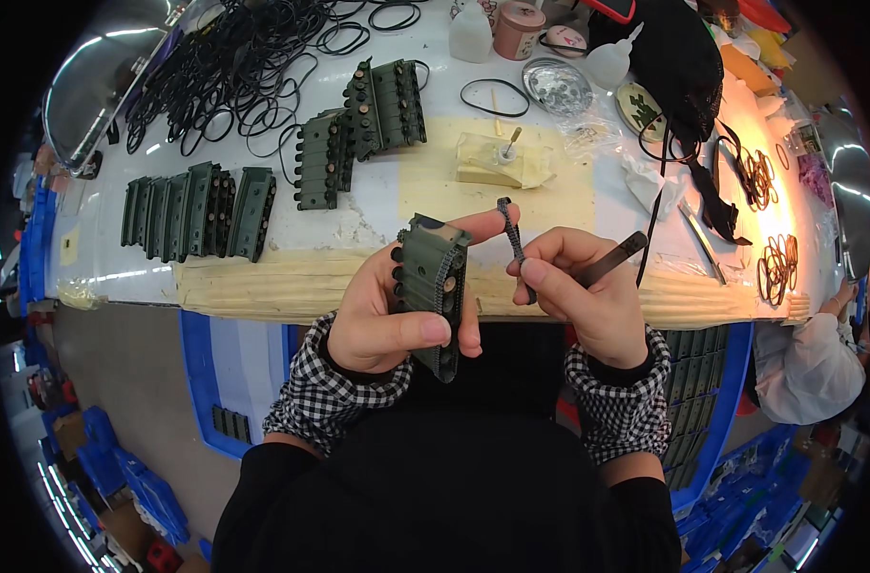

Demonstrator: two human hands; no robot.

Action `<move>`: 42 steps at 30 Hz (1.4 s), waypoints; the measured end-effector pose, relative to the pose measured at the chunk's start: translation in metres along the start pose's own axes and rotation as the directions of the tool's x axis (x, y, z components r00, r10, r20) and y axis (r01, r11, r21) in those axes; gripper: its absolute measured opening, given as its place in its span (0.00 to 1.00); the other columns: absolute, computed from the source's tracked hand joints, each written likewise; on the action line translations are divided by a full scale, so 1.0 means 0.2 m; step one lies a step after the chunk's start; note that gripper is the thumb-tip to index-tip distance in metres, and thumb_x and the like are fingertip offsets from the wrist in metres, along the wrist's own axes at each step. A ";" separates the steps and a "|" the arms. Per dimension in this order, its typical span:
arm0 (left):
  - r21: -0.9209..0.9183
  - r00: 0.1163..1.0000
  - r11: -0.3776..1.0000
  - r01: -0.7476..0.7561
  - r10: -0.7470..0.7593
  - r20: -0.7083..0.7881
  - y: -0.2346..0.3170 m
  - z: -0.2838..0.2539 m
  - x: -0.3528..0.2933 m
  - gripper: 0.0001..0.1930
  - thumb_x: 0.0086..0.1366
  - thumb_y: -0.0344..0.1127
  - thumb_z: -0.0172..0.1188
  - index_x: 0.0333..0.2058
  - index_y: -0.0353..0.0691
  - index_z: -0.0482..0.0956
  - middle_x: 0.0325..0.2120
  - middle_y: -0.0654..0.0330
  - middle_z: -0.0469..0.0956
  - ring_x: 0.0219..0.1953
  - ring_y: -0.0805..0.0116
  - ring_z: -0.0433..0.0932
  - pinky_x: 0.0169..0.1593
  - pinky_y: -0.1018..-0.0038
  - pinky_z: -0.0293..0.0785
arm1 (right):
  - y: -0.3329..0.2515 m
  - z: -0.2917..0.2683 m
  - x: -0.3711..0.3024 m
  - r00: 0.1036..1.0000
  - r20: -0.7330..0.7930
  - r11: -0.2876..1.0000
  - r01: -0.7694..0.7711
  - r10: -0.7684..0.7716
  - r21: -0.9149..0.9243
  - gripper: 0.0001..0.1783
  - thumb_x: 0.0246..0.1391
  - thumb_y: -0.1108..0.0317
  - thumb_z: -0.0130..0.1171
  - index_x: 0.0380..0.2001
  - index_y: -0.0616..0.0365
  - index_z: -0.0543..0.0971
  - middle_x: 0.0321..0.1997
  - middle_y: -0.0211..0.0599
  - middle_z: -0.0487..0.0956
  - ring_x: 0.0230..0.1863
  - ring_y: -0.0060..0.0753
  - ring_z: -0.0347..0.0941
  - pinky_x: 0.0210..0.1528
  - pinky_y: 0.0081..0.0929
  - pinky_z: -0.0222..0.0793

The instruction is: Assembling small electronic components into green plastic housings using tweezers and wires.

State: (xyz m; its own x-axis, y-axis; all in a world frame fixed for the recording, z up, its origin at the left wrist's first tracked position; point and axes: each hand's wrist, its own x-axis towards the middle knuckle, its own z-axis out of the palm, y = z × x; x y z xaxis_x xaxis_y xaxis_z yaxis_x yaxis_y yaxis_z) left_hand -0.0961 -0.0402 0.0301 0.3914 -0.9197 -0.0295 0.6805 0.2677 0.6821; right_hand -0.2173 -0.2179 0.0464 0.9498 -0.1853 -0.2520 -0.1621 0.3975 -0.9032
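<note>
The left hand (397, 310) gripped a dark green toy track-wheel assembly (433, 286), thumb laid across its lower face and fingers wrapped behind it, with the forefinger stretched past its top. The piece stood nearly upright, just in front of the near edge of the tabletop (377, 191) and over the person's lap. A thin grey rubber track band (513, 239) rose between the two hands: its upper end touched the left forefinger tip, and lower down it was pinched by the thumb and fingers of the right hand (587, 296). The right hand was also clenched on a dark flat tool (614, 258), which stuck out up and to the right from the fist. The two hands were close together, the band bridging the small gap between them.

On the tabletop beyond, a row of finished green assemblies (191, 212) lay to the left, and two more stacked groups (358, 129) sat farther back near the middle. A heap of black rubber bands (234, 67) spread over the far left. Straight ahead of the hands lay a bare taped patch with a small glue block (497, 158) on it. White bottles (471, 33) and a shallow metal dish (557, 88) stood at the far edge. Another person's white sleeve (807, 368) showed at the right, well apart from the hands. Blue crates (230, 372) stood below the tabletop edge on both sides.
</note>
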 end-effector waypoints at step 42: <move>0.074 1.000 0.997 0.023 -0.022 -0.013 0.01 0.01 0.03 0.41 0.51 0.36 0.64 0.60 0.22 0.57 0.65 0.36 0.51 0.26 0.71 0.77 0.32 0.78 0.80 | 0.07 0.05 0.00 0.996 -0.014 0.996 0.084 -0.084 0.036 0.07 0.57 0.74 0.60 0.37 0.68 0.76 0.36 0.35 0.80 0.37 0.20 0.77 0.39 0.15 0.72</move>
State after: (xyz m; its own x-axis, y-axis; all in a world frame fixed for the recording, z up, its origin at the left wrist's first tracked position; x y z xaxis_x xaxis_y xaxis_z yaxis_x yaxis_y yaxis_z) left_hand -0.0951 -0.0454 0.0327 0.3840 -0.9217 -0.0541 0.6419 0.2244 0.7332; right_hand -0.2172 -0.2028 0.0375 0.9562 -0.2307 -0.1803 -0.0717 0.4125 -0.9081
